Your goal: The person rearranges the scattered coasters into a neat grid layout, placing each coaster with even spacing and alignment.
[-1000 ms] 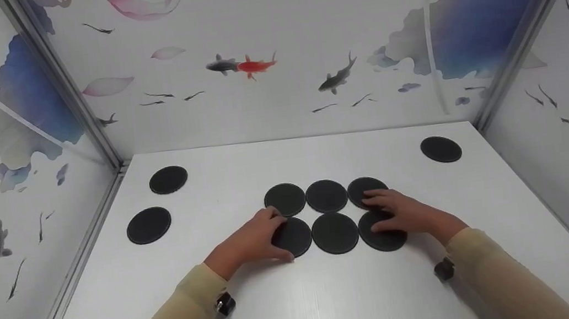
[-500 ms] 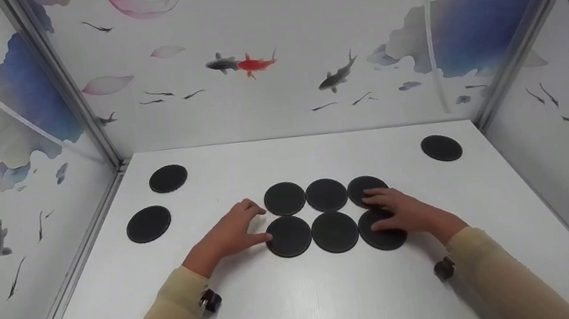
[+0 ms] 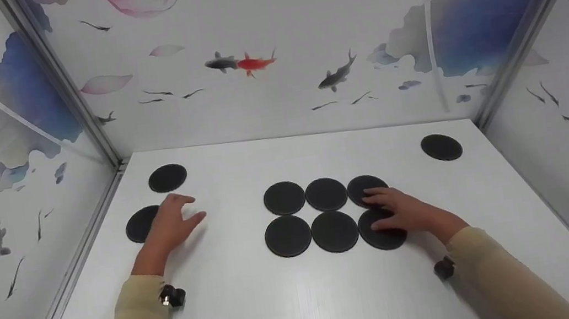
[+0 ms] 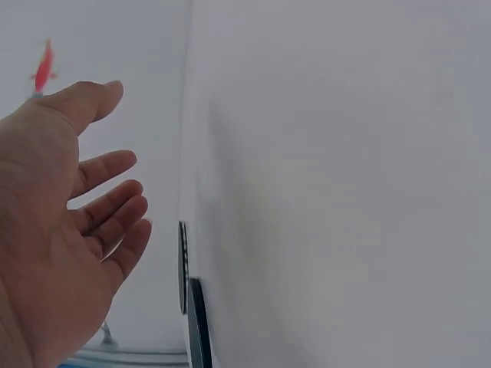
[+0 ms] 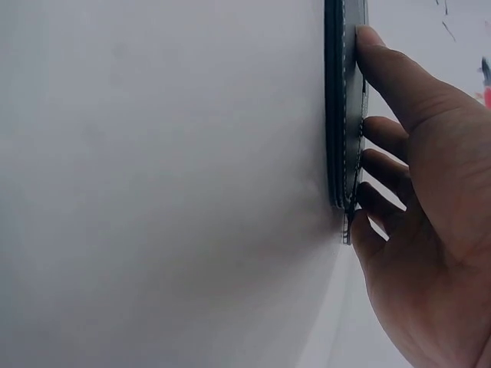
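Note:
Six flat black discs lie in two rows of three mid-table, from the back-left disc [image 3: 284, 198] to the front-middle disc [image 3: 334, 232]. My right hand [image 3: 381, 211] rests flat, fingers straight, on the back-right disc [image 3: 359, 187] and the front-right disc [image 3: 384, 238]. In the right wrist view, the right hand [image 5: 399, 176] touches the disc edges [image 5: 344, 100]. My left hand [image 3: 183, 210] is open and holds nothing, partly over a loose disc [image 3: 137, 226] at the left. The left wrist view shows the left hand [image 4: 84, 207] spread above the table, with two disc edges [image 4: 184, 264] beyond it.
Another loose disc [image 3: 167, 177] lies at the back left and one [image 3: 441, 147] at the back right. The white table [image 3: 293, 303] is boxed in by fish-patterned walls on three sides, with a metal post [image 3: 68, 89] at the left corner.
My left hand left the front-left disc of the block and swung left to the loose disc by the left wall. The right hand stayed put on the right-hand discs.

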`<action>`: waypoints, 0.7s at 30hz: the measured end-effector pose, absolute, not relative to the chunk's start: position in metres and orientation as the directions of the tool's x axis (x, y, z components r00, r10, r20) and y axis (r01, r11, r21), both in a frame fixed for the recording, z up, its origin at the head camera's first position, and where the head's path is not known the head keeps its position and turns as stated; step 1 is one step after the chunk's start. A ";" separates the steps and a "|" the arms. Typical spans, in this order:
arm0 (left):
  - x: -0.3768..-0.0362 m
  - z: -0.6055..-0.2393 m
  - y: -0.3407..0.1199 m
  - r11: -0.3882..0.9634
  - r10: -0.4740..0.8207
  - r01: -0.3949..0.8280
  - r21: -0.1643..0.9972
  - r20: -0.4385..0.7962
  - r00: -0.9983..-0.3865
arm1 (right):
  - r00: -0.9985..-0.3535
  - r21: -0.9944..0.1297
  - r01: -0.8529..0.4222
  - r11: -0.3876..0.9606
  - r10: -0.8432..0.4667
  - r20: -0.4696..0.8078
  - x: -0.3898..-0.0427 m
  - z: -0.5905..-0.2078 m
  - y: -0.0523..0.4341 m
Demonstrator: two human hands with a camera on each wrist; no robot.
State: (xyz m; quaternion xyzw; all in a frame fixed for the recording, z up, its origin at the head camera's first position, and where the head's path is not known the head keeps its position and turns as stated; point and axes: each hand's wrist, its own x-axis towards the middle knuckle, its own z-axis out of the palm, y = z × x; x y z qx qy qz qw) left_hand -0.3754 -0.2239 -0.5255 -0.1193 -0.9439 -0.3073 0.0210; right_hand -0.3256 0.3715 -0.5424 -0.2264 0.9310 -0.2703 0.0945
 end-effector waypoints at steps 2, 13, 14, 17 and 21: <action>-0.376 -0.525 -0.238 0.783 0.162 0.199 0.589 0.115 -0.980 | -0.881 -0.547 -0.369 0.751 -0.471 -0.052 -0.326 -0.542 0.372; -0.372 -0.531 -0.295 0.789 0.049 0.092 0.607 0.087 -0.995 | -0.873 -0.541 -0.386 0.748 -0.486 -0.049 -0.326 -0.544 0.370; -0.372 -0.530 -0.298 0.798 0.044 0.082 0.597 0.077 -0.996 | -0.873 -0.540 -0.384 0.749 -0.484 -0.051 -0.326 -0.544 0.370; -0.375 -0.531 -0.304 0.828 0.030 0.041 0.559 0.028 -0.999 | -0.877 -0.541 -0.376 0.752 -0.477 -0.054 -0.326 -0.542 0.371; -0.374 -0.533 -0.309 0.850 0.020 -0.003 0.527 -0.039 -0.999 | -0.882 -0.540 -0.362 0.760 -0.466 -0.065 -0.326 -0.541 0.371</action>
